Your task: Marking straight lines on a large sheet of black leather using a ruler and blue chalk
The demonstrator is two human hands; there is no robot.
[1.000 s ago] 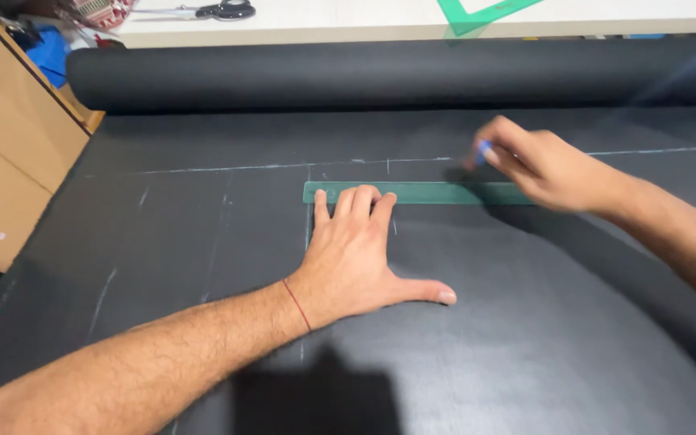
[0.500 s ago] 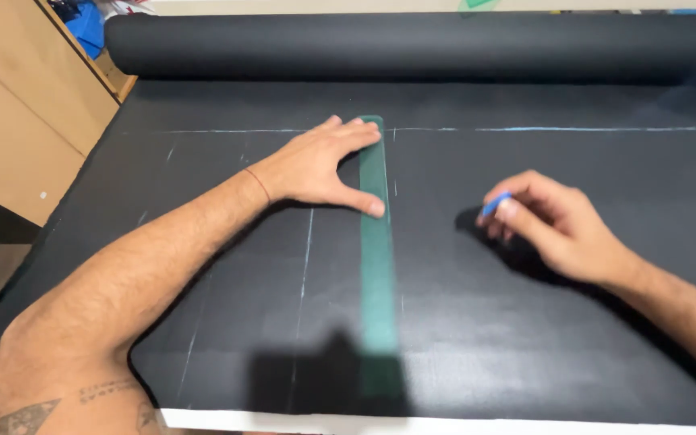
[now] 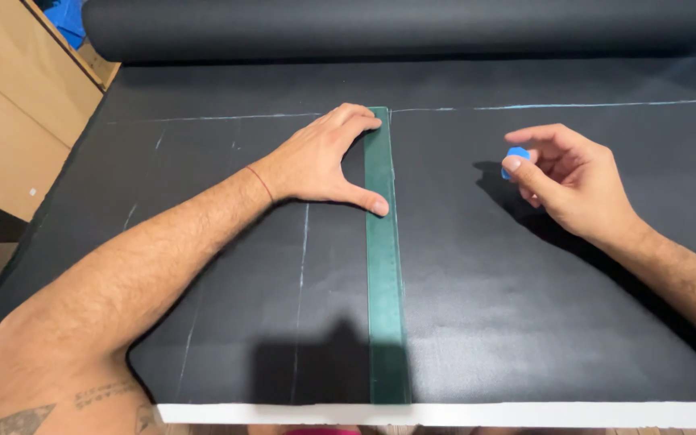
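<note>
Ruler (image 3: 386, 266) now lies lengthwise toward the counter (image 3: 445, 413) edge, turned from crosswise a second ago | left hand (image 3: 320, 161) spread flat, thumb and fingertips pressing its far end | right hand (image 3: 573, 181) pinching blue chalk (image 3: 515, 157), lifted off black fabric (image 3: 525, 306) | judged: lined up for marking along its edge.

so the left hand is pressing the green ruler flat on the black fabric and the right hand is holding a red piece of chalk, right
Not quite: the chalk in the right hand is blue, not red, as the head view shows. The left hand does press the green ruler on the black fabric.
</note>
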